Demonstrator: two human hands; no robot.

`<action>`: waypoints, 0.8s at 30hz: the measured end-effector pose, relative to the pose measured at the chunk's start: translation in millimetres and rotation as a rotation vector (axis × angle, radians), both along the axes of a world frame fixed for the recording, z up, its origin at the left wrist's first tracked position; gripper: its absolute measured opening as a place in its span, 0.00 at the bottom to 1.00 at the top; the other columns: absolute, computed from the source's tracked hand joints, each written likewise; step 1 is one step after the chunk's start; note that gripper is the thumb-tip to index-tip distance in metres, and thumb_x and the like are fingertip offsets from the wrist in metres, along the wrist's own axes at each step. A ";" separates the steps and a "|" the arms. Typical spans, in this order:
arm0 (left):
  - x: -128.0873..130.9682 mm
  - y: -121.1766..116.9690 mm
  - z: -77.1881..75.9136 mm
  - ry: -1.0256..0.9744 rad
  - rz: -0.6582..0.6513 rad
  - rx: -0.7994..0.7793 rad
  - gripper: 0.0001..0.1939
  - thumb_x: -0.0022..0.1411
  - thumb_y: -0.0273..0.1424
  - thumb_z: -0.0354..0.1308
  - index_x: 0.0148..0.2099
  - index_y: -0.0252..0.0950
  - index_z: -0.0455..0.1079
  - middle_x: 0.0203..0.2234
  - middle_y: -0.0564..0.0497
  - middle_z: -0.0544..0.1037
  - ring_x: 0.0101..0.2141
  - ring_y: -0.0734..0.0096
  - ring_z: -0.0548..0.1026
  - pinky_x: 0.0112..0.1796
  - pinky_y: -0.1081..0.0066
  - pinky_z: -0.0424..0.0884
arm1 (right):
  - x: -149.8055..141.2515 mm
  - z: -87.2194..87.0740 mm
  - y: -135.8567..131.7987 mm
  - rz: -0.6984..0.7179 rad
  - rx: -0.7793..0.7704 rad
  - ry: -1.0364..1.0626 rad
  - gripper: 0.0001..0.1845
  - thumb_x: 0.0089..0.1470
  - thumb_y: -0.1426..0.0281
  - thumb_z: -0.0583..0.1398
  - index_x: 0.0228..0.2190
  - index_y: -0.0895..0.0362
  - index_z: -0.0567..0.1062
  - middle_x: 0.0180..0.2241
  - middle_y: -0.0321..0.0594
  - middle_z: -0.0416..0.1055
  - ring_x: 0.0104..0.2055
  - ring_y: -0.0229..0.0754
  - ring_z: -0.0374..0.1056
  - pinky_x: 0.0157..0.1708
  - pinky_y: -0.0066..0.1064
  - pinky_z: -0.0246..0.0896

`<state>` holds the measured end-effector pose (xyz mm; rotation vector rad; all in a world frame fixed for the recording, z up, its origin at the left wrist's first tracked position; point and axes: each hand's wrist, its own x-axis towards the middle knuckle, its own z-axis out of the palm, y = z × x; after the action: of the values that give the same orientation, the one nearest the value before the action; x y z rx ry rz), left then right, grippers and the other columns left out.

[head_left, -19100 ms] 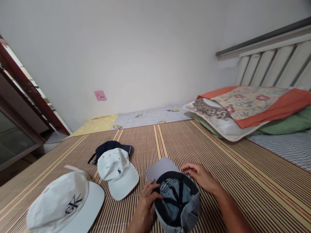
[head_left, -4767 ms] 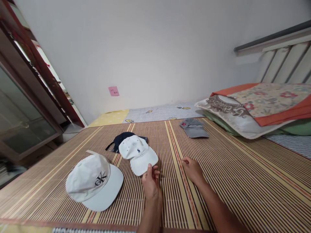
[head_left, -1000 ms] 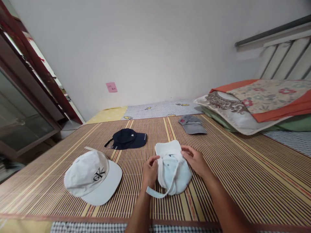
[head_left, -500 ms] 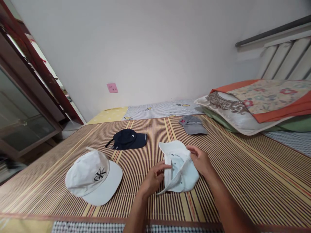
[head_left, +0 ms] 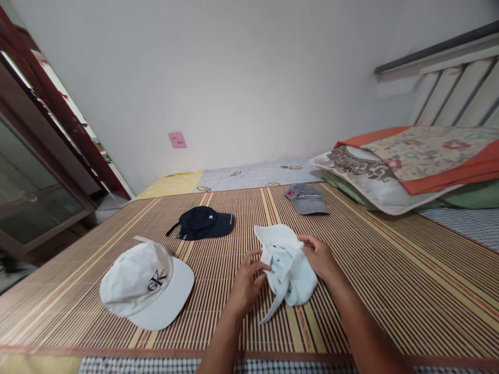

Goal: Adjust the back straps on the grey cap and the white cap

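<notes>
A white and pale-blue baseball cap [head_left: 298, 283] lies before me, its inside showing and its brim pointing away. The left edge of its band is pinched in the fingers of my left hand [head_left: 247, 280]. On the other side, my right hand [head_left: 317, 254] grips the cap where brim and crown meet; its thumb is partly hidden. A loose strap hangs from the cap toward me. To the left rests a white baseball cap with black letters [head_left: 140, 283]. Farther back are a dark navy cap [head_left: 198, 223] and a grey cap [head_left: 307, 199].
All the caps lie on a striped bamboo mat [head_left: 218, 296] over a bed. Cushions [head_left: 366, 179] are piled at the right, under a radiator [head_left: 460, 93]. Behind the bed rises a white wall with a pink note [head_left: 177, 139]. A glass-fronted cabinet [head_left: 39, 202] stands left.
The left side of the cap's band has bent inward and its strap now swings out lower toward me. My left hand has shifted slightly up along the edge. My right hand stays nearly in place.
</notes>
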<state>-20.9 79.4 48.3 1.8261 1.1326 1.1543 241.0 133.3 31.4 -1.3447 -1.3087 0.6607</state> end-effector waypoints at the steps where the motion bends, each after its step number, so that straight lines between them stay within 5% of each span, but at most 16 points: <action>1: 0.6 0.7 0.7 -0.006 0.061 0.031 0.14 0.59 0.21 0.58 0.39 0.42 0.82 0.62 0.44 0.71 0.52 0.58 0.78 0.54 0.56 0.72 | -0.8 1.3 -1.0 0.004 0.000 -0.004 0.19 0.43 0.69 0.58 0.38 0.54 0.83 0.41 0.49 0.85 0.45 0.56 0.80 0.49 0.48 0.74; 4: 1.6 3.0 2.7 -0.096 0.160 0.080 0.09 0.62 0.24 0.57 0.39 0.40 0.77 0.60 0.43 0.72 0.49 0.60 0.78 0.49 0.61 0.72 | -5.1 5.5 -5.1 0.026 0.004 -0.012 0.17 0.46 0.68 0.59 0.37 0.52 0.83 0.40 0.46 0.85 0.43 0.55 0.81 0.47 0.46 0.75; 8: 3.1 3.2 2.4 -0.199 0.098 -0.004 0.07 0.63 0.26 0.57 0.39 0.39 0.76 0.38 0.49 0.79 0.39 0.64 0.77 0.41 0.69 0.70 | -12.2 8.7 -9.1 0.043 0.016 -0.017 0.13 0.49 0.65 0.61 0.36 0.52 0.83 0.38 0.46 0.85 0.43 0.55 0.81 0.47 0.47 0.76; 11: 4.7 1.6 2.8 -0.222 0.069 -0.088 0.07 0.64 0.30 0.57 0.40 0.38 0.77 0.27 0.54 0.75 0.27 0.71 0.70 0.30 0.74 0.63 | -14.5 9.6 -8.8 0.018 0.038 -0.011 0.15 0.49 0.64 0.61 0.39 0.53 0.82 0.41 0.49 0.85 0.45 0.56 0.81 0.48 0.48 0.76; 18: 6.4 6.0 6.5 -0.282 0.017 -0.240 0.12 0.62 0.40 0.60 0.42 0.37 0.75 0.18 0.60 0.67 0.17 0.76 0.60 0.21 0.76 0.57 | -12.7 29.3 -14.2 -0.048 0.134 -0.002 0.21 0.51 0.64 0.57 0.45 0.56 0.79 0.48 0.52 0.82 0.52 0.57 0.78 0.56 0.51 0.71; 24: 6.0 10.0 5.4 -0.313 0.030 -0.296 0.15 0.59 0.43 0.62 0.40 0.36 0.74 0.16 0.61 0.66 0.16 0.78 0.59 0.19 0.76 0.55 | -25.1 67.2 -37.1 0.294 0.153 -0.192 0.15 0.61 0.64 0.57 0.45 0.53 0.80 0.47 0.45 0.82 0.51 0.52 0.77 0.54 0.45 0.68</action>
<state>-14.9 89.4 53.7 1.3562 1.0833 1.1710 215.9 96.2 98.6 -1.1228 -1.6978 0.6257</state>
